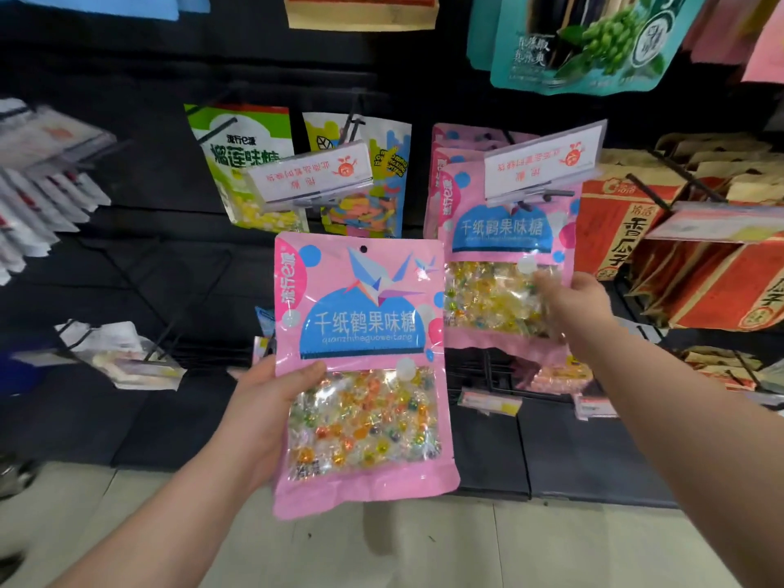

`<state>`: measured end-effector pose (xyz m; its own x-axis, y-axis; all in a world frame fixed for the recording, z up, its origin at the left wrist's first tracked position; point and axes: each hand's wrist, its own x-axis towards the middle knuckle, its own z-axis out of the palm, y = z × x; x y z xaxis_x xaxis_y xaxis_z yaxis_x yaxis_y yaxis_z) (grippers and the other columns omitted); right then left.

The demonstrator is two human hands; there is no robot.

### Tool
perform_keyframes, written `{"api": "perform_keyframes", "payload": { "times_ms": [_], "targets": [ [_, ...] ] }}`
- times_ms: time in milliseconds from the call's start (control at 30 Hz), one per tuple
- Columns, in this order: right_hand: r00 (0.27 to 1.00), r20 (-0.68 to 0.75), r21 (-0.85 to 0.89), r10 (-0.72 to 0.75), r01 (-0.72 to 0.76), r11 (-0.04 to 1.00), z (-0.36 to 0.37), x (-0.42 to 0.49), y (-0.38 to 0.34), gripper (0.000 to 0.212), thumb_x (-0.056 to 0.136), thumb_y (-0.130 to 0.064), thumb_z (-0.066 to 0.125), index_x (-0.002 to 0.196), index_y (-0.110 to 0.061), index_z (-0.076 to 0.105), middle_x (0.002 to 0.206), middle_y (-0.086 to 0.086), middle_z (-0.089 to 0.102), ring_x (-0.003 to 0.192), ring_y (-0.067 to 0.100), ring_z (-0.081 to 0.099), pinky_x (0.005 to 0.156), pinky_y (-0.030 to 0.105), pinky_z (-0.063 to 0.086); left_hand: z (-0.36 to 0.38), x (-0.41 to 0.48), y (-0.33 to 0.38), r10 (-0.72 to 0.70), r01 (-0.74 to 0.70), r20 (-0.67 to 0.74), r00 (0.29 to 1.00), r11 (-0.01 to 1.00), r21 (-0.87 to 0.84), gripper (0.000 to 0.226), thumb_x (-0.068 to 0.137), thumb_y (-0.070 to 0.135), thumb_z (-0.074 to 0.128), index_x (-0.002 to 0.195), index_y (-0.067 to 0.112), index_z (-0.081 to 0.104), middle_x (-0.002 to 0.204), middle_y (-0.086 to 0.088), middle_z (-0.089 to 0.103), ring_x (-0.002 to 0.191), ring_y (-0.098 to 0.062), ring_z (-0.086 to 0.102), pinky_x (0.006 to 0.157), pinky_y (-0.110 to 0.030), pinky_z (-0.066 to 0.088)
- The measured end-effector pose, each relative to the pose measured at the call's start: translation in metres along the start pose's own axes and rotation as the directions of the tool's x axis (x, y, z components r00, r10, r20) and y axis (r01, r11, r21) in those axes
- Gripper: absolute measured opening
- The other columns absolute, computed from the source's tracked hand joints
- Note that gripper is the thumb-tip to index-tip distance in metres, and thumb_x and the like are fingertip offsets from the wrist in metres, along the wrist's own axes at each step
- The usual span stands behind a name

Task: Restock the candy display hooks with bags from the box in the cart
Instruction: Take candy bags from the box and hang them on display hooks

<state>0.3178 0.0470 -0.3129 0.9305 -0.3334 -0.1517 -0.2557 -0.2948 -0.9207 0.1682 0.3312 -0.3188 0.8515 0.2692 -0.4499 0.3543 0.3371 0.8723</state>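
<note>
Candy bag [360, 354] in left hand [254, 418]; right hand [570, 309] holds hanging bag [496, 231].

The single camera is riding on the person's head, looking forward and down. It is facing the black rack [127, 184] of hung bags [505, 231] from close up, so near that the bag [360, 333] in the left hand [263, 413] is filling mid-frame, the right hand [581, 307] beside it, pale floor [382, 553] below.
</note>
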Motion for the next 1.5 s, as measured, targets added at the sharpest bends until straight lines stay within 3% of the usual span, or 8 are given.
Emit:
{"api": "perform_keyframes", "payload": {
  "times_ms": [67, 133, 233, 333, 400, 500, 767, 1500],
  "targets": [
    [1.0, 0.02, -0.093, 0.015, -0.013, 0.996, 0.001, 0.001, 0.0, 0.046, 0.091, -0.029, 0.061, 0.127, -0.003, 0.051, 0.108, 0.013, 0.06, 0.092, 0.029, 0.057, 0.084, 0.039, 0.05, 0.004, -0.001, 0.0, -0.009, 0.009, -0.007, 1.0, 1.0, 0.008, 0.024, 0.084, 0.003, 0.064, 0.107, 0.009, 0.066, 0.104, -0.019, 0.073, 0.1, -0.041, 0.067, 0.093, -0.059, 0.049],
    [1.0, 0.016, -0.201, -0.025, 0.028, 0.979, -0.001, -0.012, -0.003, 0.054, 0.09, -0.029, 0.063, 0.135, -0.006, 0.045, 0.121, 0.012, 0.056, 0.106, 0.027, 0.054, 0.085, 0.03, 0.041, 0.008, -0.003, 0.0, -0.023, 0.022, 0.009, 1.0, 1.0, 0.015, 0.024, 0.085, 0.004, 0.063, 0.108, 0.009, 0.065, 0.103, -0.018, 0.073, 0.098, -0.039, 0.068, 0.091, -0.057, 0.05],
    [0.992, 0.112, -0.175, -0.062, 0.081, 0.981, -0.004, -0.052, -0.002, 0.049, 0.091, -0.028, 0.061, 0.134, -0.009, 0.048, 0.114, 0.002, 0.055, 0.101, 0.015, 0.051, 0.082, 0.024, 0.038, 0.017, -0.006, 0.0, -0.029, 0.028, 0.035, 0.999, 0.999, 0.018, 0.027, 0.083, 0.004, 0.064, 0.111, 0.008, 0.066, 0.102, -0.017, 0.074, 0.097, -0.039, 0.068, 0.091, -0.056, 0.05],
    [0.919, 0.381, -0.036, 0.097, -0.09, 0.995, -0.012, -0.097, 0.004, 0.029, 0.094, -0.035, 0.054, 0.118, -0.018, 0.058, 0.11, -0.003, 0.066, 0.094, 0.012, 0.063, 0.082, 0.029, 0.05, 0.031, -0.009, -0.001, -0.05, 0.049, 0.085, 0.995, 0.999, 0.016, 0.029, 0.082, 0.005, 0.066, 0.11, 0.008, 0.066, 0.103, -0.018, 0.073, 0.097, -0.039, 0.069, 0.089, -0.055, 0.051],
    [0.858, 0.5, 0.054, 0.118, -0.167, 0.984, -0.019, -0.121, 0.009, 0.021, 0.094, -0.031, 0.054, 0.109, -0.019, 0.061, 0.094, -0.008, 0.073, 0.082, 0.007, 0.07, 0.067, 0.022, 0.054, 0.041, -0.012, -0.001, -0.074, 0.072, 0.129, 0.989, 0.997, 0.02, 0.029, 0.083, 0.004, 0.065, 0.111, 0.006, 0.065, 0.102, -0.019, 0.073, 0.094, -0.039, 0.07, 0.084, -0.052, 0.054],
    [0.906, 0.422, 0.184, 0.021, -0.108, 0.977, -0.029, -0.138, 0.021, 0.012, 0.092, -0.012, 0.058, 0.102, -0.011, 0.063, 0.067, -0.013, 0.072, 0.059, -0.003, 0.065, 0.05, 0.012, 0.047, 0.058, -0.015, -0.002, -0.077, 0.065, 0.205, 0.976, 0.996, 0.061, 0.027, 0.083, 0.004, 0.065, 0.11, 0.005, 0.065, 0.098, -0.017, 0.074, 0.089, -0.036, 0.072, 0.077, -0.046, 0.056],
    [0.985, 0.161, 0.238, -0.063, 0.023, 0.971, -0.05, -0.126, 0.026, 0.014, 0.089, -0.003, 0.06, 0.095, -0.014, 0.066, 0.08, -0.003, 0.071, 0.067, 0.001, 0.063, 0.059, 0.011, 0.05, 0.102, -0.01, 0.003, 0.028, -0.069, 0.251, 0.968, 0.985, 0.156, 0.025, 0.083, 0.003, 0.068, 0.107, 0.006, 0.066, 0.1, -0.014, 0.074, 0.082, -0.022, 0.071, 0.062, -0.028, 0.058],
    [0.99, 0.134, 0.223, -0.034, 0.004, 0.975, -0.054, -0.099, 0.02, 0.011, 0.09, -0.014, 0.063, 0.098, -0.02, 0.066, 0.095, 0.001, 0.075, 0.094, 0.024, 0.07, 0.087, 0.046, 0.055, 0.125, 0.007, 0.013, 0.027, -0.073, 0.269, 0.963, 0.984, 0.163, 0.017, 0.087, 0.009, 0.067, 0.104, 0.014, 0.065, 0.096, -0.006, 0.075, 0.087, -0.022, 0.072, 0.065, -0.031, 0.057]
  ]
}}
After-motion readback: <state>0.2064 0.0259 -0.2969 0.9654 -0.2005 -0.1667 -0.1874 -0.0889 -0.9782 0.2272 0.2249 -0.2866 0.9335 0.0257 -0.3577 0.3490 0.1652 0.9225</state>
